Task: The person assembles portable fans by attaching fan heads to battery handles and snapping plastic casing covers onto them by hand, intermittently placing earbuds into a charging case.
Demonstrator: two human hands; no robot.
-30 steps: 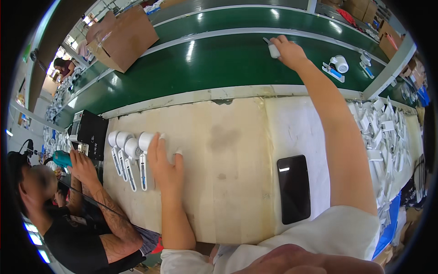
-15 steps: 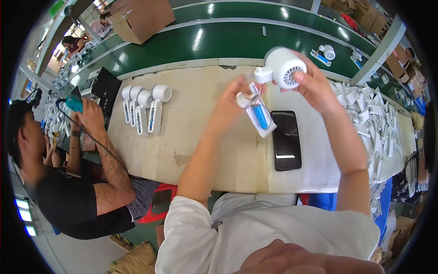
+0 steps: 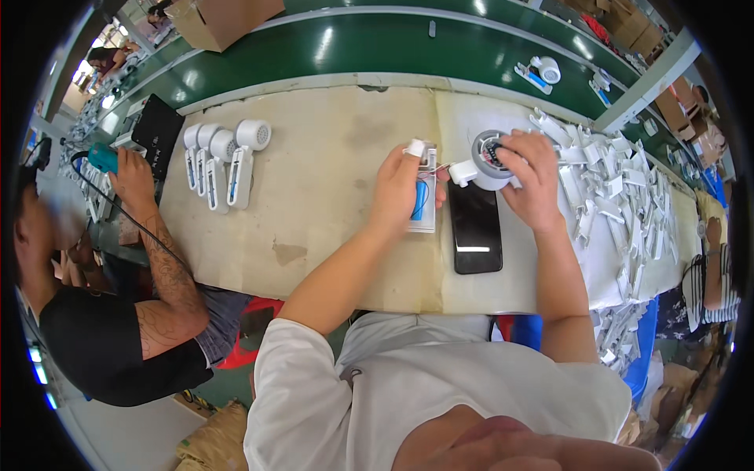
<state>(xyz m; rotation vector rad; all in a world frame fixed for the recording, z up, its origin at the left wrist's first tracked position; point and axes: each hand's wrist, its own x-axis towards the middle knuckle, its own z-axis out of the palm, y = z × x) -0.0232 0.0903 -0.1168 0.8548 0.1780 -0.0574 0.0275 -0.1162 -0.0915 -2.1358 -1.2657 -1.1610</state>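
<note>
My left hand [image 3: 390,191] is closed on a white fan handle housing [image 3: 425,220]. A blue cylindrical battery [image 3: 419,199] lies in the open side of that housing, partly behind my fingers. My right hand [image 3: 534,174] grips a round white fan head [image 3: 492,174] from its right side, with a dark round part showing in its grey ring. The fan head's short neck points left toward the handle, and thin wires run between the two. Just below the fan head, a black smartphone [image 3: 476,239] lies on the table.
Several assembled handheld fans [image 3: 239,169] lie in a row at the left. A large heap of white plastic handle parts [image 3: 620,204] covers the table's right end. Behind runs a green conveyor [image 3: 353,51] with a fan on it. At the left, a person holds a teal power tool [image 3: 103,158].
Both hands have come down toward the table. The fan head has turned, so its vented face no longer shows and the dark part does. The handle housing has gone from tilted to nearly straight.
</note>
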